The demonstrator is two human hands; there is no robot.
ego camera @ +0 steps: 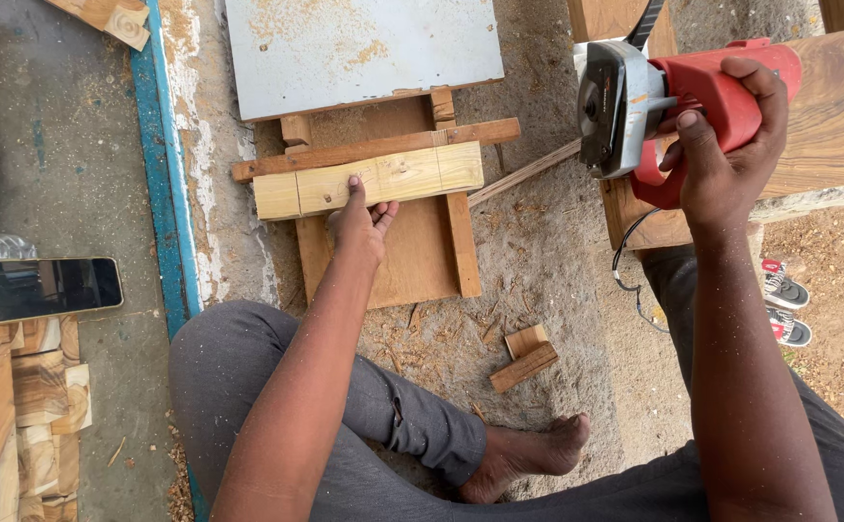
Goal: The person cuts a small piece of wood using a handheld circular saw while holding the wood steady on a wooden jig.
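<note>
The left hand (359, 224) presses fingertips on the pale wood block (369, 181); the right hand (722, 155) grips the red power saw (673, 101), raised well apart. A cut near those fingers could nick them, or the lightly pinned block could kick.

Open sandy floor (548, 251) lies between the board (383, 251) and the bench (828, 116), crossed only by a thin stick (523, 174) and a cord (625, 256). The block (369, 181) is hemmed behind by a batten (374, 150) touching it and the grey sheet (364, 48) beyond. Nearer the knees, two offcuts (523, 356) sit in the sawdust; left, past the blue edge (166, 164), a phone (35, 290) and stacked wood (16, 416) fill the corner
</note>
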